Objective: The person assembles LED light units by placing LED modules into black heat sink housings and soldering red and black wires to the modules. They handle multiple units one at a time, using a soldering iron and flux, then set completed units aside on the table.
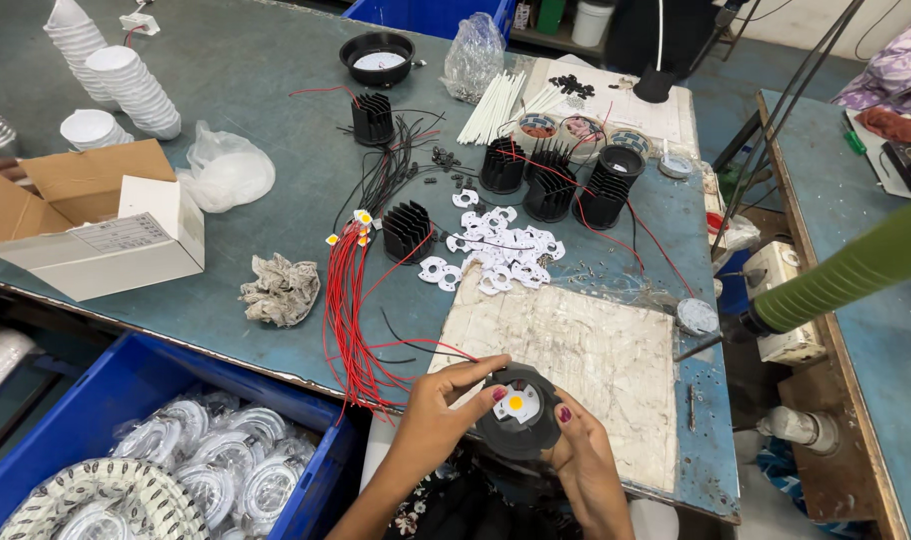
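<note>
Holding black finned heat sink (516,412), apparently yellow-centred.

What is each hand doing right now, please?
Left hand: closed on the round black heat sink.
Right hand: gripping the same heat sink from its other side.

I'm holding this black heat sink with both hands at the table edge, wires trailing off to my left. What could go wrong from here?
1. The heat sink is held over the table's edge; a slip of the left hand or right hand might drop it.
2. The red wires lie loose beside the left hand and could snag.
3. Fingers near the yellow LED chip could smudge it.
</note>
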